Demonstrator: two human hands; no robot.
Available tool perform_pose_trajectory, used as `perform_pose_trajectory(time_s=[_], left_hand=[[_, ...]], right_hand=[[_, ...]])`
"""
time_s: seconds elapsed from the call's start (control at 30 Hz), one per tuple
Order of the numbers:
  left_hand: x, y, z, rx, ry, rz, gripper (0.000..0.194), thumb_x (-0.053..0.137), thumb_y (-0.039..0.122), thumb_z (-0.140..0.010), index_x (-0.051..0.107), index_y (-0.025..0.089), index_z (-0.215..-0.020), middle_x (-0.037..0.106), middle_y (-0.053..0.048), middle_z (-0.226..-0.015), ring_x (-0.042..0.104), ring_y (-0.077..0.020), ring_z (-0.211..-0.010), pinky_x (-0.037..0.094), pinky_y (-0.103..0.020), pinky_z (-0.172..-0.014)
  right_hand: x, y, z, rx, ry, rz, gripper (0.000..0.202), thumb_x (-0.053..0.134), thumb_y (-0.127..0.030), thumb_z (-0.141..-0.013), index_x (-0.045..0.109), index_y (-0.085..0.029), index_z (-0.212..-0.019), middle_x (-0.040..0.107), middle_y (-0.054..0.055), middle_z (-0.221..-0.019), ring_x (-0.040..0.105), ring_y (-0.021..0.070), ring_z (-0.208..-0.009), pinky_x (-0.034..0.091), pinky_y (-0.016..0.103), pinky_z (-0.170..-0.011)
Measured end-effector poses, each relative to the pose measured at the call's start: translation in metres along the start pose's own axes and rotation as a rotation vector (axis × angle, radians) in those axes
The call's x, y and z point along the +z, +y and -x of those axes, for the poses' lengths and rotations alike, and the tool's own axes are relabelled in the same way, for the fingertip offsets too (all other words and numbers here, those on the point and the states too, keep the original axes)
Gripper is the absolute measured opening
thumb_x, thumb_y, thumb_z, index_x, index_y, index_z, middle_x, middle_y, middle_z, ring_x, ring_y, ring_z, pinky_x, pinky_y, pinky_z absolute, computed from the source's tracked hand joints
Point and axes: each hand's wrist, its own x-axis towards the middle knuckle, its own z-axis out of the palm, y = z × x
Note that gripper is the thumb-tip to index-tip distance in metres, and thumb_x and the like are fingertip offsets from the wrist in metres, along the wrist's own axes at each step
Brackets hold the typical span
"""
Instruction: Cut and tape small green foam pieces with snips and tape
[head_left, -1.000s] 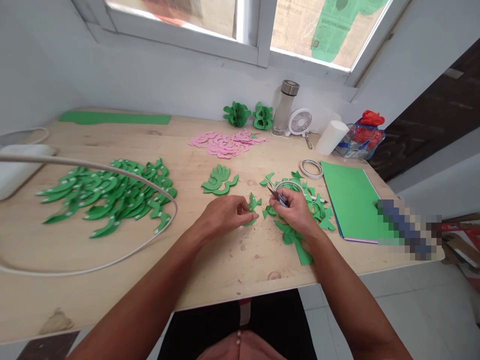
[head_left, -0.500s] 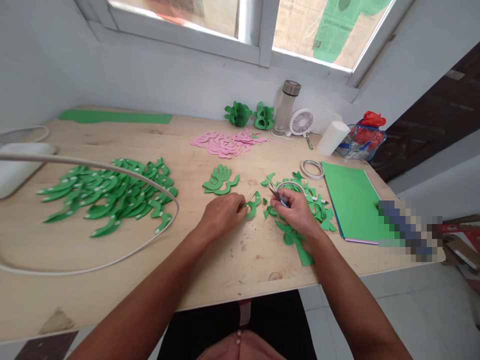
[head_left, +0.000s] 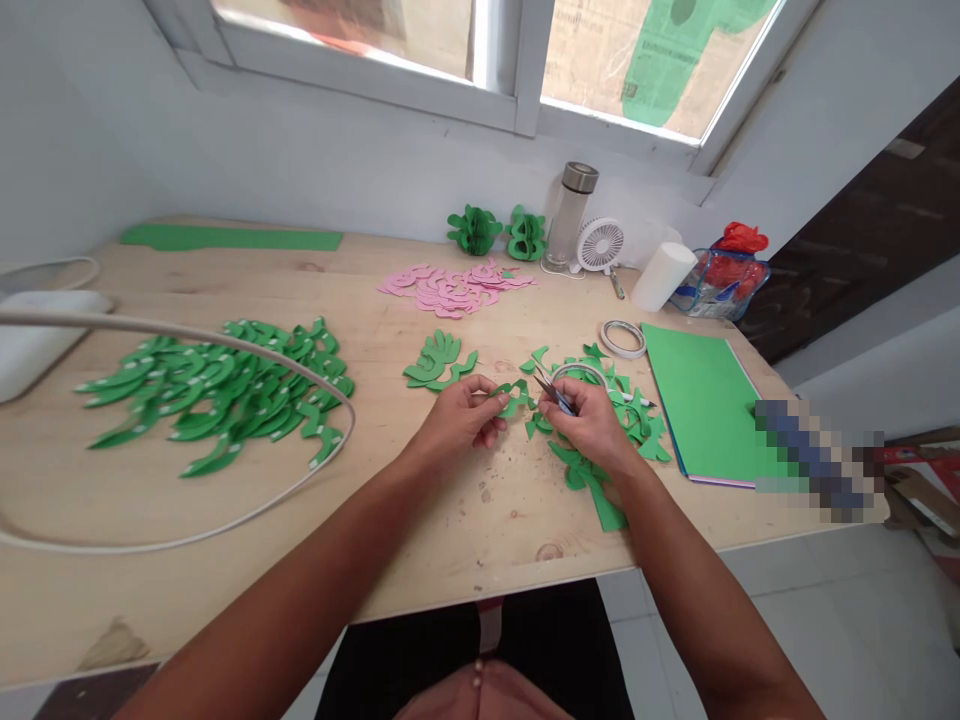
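Observation:
Between thumb and fingers, my left hand (head_left: 466, 415) pinches a curved green paper cutout (head_left: 513, 397) just above the table. My right hand (head_left: 592, 415) is closed on a small pair of scissors (head_left: 555, 394), whose blades point up and left, close to the cutout. Under and around my right hand lie green paper scraps (head_left: 592, 470). Beyond my left hand rests a small group of green cutouts (head_left: 435, 358). At the left spreads a large heap of green curved cutouts (head_left: 240, 385) with small white patches on them.
A white cable (head_left: 225, 535) loops over the left side. Pink cutouts (head_left: 442, 288), two green paper ornaments (head_left: 474, 230), a bottle (head_left: 568, 215) and a small fan (head_left: 601, 244) stand or lie farther back. Tape rolls (head_left: 622, 339) and green sheets (head_left: 697, 400) are at right.
My left hand has lifted the green cutout off the table and turned so its fingers show. My right hand stays nearly in place with the scissors.

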Motion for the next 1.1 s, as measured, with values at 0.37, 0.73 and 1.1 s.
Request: perform_pose_trajectory(time_s=[0.37, 0.73, 1.1], left_hand=[[0.005, -0.002, 0.002, -0.058, -0.054, 0.369, 0.038, 0.079, 0.020, -0.059, 0.053, 0.014, -0.087, 0.066, -0.001, -0.068, 0.057, -0.0078, -0.051, 0.042, -0.019, -0.047], [0.014, -0.007, 0.003, 0.008, 0.044, 0.236, 0.029, 0.077, 0.024, -0.059, 0.059, 0.014, -0.079, 0.066, -0.002, -0.064, 0.062, -0.0132, -0.058, 0.049, -0.025, -0.056], [0.017, -0.009, 0.003, -0.018, 0.038, 0.195, 0.021, 0.075, 0.025, -0.058, 0.062, 0.013, -0.071, 0.066, -0.003, -0.063, 0.061, -0.0128, -0.056, 0.049, -0.027, -0.060]], right_hand=[[0.000, -0.005, 0.002, -0.015, 0.006, 0.008, 0.013, 0.057, -0.029, -0.074, 0.053, -0.017, -0.071, 0.042, -0.005, -0.056, 0.035, 0.0083, -0.050, 0.027, 0.022, -0.046], [0.002, -0.001, 0.000, -0.024, -0.009, 0.037, 0.011, 0.058, -0.028, -0.073, 0.054, -0.018, -0.069, 0.041, -0.005, -0.056, 0.034, 0.0089, -0.051, 0.027, 0.022, -0.047], [0.004, 0.005, -0.002, -0.066, -0.036, 0.104, 0.004, 0.056, -0.021, -0.071, 0.057, -0.017, -0.070, 0.045, -0.005, -0.057, 0.038, 0.0092, -0.052, 0.027, 0.022, -0.049]])
